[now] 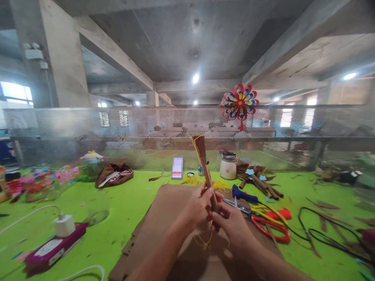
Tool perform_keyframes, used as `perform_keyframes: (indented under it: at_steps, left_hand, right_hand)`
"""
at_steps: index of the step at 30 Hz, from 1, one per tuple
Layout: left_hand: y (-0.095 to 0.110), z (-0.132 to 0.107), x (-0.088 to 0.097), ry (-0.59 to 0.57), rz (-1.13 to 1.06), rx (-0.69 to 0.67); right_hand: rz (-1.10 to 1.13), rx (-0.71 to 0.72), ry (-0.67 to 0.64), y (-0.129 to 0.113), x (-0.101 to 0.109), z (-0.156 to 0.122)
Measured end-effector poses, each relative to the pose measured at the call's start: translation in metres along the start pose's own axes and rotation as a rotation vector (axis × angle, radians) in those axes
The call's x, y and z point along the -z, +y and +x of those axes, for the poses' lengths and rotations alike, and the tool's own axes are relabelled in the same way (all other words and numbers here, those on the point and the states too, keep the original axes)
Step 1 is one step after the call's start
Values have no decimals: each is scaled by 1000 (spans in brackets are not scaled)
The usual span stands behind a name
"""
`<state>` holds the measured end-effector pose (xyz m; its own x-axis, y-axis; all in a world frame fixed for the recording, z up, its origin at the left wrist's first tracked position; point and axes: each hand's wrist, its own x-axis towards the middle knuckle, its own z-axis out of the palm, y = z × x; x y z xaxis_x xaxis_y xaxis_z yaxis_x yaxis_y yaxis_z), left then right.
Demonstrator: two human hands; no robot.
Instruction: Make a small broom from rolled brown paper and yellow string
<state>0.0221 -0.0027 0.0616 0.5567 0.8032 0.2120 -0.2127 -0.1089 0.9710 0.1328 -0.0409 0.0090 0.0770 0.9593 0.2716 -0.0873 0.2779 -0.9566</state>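
Gripping brown paper roll, both hands

Left hand [195, 206] and right hand [233, 223] are clenched on the roll's [204, 162] lower end, above the cardboard sheet [164, 218] on the table [123, 203]. Long axis near upright, top leaning left. Yellow string [205, 240] dangles below the hands. Scissors [271, 228] lie just right.

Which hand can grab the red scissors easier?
Probably the right hand. The red scissors lie just beside it, on its own side. The left hand is farther away and would have to cross over. Both hands grip the brown stick bundle.
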Motion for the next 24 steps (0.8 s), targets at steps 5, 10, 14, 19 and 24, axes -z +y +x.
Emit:
perform_keyframes:
  at_steps: [5, 10, 14, 19, 24]
  left_hand:
    - [-13, 1, 3, 49, 24, 0]
    - [-35, 12, 13, 102, 138, -45]
    - [-53, 17, 13, 171, 239, -117]
    - [-55, 9, 9, 229, 577, -150]
    - [-58, 6, 10, 289, 692, -179]
  right_hand:
    - [-179, 73, -94, 5, 2, 0]
    - [-617, 350, 152, -24, 22, 5]
    - [-682, 532, 251, -52, 30, 23]
    - [-575, 584, 246, -64, 23, 43]
    - [-425, 501, 245, -56, 11, 46]
